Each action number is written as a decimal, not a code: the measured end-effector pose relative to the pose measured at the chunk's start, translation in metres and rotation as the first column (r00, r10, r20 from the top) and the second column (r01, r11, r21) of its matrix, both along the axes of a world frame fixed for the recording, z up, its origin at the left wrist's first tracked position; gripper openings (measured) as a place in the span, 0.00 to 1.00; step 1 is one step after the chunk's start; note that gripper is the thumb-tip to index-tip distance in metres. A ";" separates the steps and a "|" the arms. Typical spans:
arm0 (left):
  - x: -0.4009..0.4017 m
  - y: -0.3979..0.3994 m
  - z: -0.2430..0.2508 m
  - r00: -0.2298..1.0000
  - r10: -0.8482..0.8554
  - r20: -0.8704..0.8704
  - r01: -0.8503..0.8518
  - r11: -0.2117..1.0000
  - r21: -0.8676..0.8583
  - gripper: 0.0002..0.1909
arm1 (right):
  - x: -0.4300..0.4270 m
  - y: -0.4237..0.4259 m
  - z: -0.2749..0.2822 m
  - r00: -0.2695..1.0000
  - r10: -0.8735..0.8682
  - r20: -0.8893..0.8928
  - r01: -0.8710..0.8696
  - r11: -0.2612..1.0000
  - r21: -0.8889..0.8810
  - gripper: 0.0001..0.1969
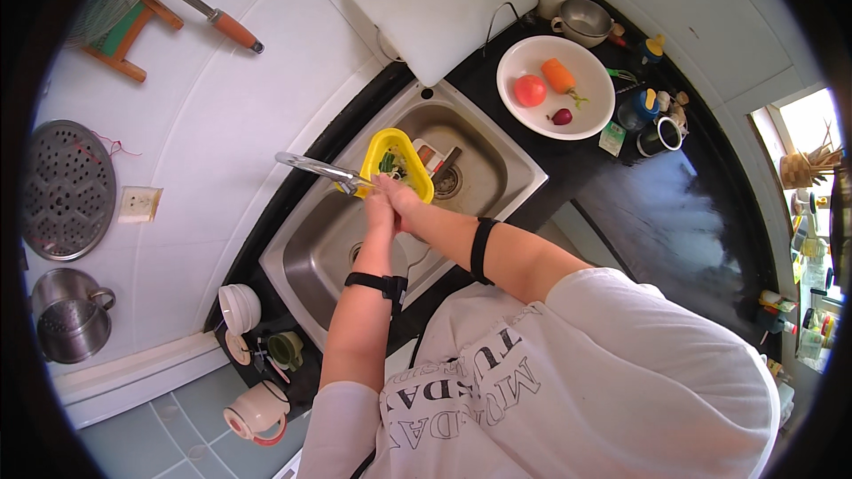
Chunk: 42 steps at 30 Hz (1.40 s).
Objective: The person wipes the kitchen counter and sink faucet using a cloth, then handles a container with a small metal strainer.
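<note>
Both my hands are together under the chrome faucet (319, 166), over the divider of the steel double sink (273, 253). My left hand (378, 209) presses against my right hand (401, 196); the fingers overlap, and whether anything lies between them is hidden. Just beyond them a yellow plastic basket (426, 176) holds green and pale food scraps. Behind the basket, a knife with a dark handle (447, 163) and a white and orange item lie in the far basin. A white bowl (532, 123) on the counter contains a tomato (530, 90), a carrot (558, 76) and a small red onion (562, 117).
A white cutting board (446, 6) leans at the back wall. Metal bowls (584, 20), a blue-lidded jar (639, 110) and a dark cup (659, 138) stand beyond the white bowl. Stacked white bowls (239, 309), a green mug (285, 350) and a cream pitcher (258, 411) are at lower left.
</note>
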<state>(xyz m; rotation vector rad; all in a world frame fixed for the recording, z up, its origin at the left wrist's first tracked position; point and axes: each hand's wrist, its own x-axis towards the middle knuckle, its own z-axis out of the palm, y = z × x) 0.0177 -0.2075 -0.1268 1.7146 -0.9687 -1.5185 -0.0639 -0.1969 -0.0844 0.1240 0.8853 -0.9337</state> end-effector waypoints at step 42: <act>0.032 -0.026 0.035 0.157 -0.398 0.904 0.706 0.685 0.179 0.31 | -0.047 0.052 -0.030 -0.599 -0.029 -0.801 -0.798 0.108 0.593 0.14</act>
